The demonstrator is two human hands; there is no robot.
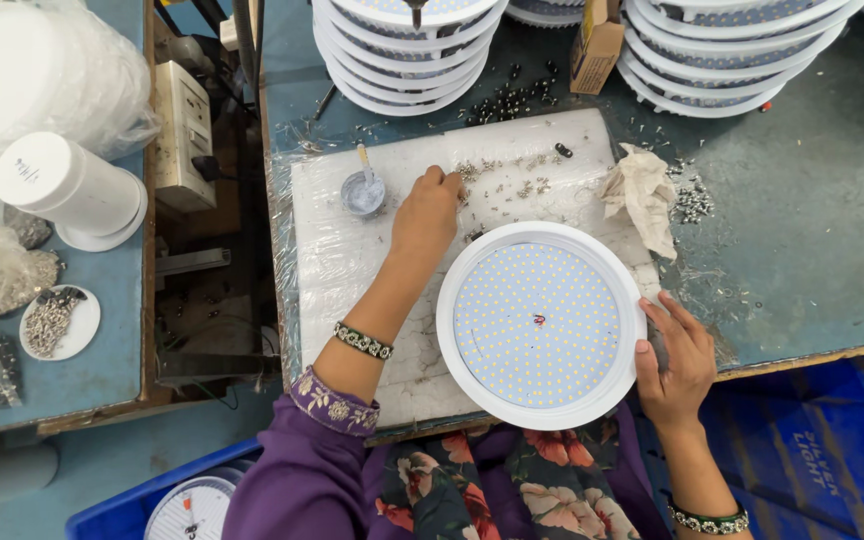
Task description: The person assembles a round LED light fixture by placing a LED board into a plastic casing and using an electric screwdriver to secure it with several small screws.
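Observation:
A round white lamp panel dotted with small diodes lies face up on a plastic-wrapped white board in front of me. My right hand rests against the panel's right rim, fingers spread along it. My left hand reaches past the panel's top left, its fingertips pinched down among the small screws scattered on the board. A little dish of grey paste with a stick in it sits just left of that hand.
Stacks of white lamp panels stand at the back, with a small cardboard box between them. A crumpled rag lies right of the board. A side table on the left holds a plate of chain. Blue crates sit below.

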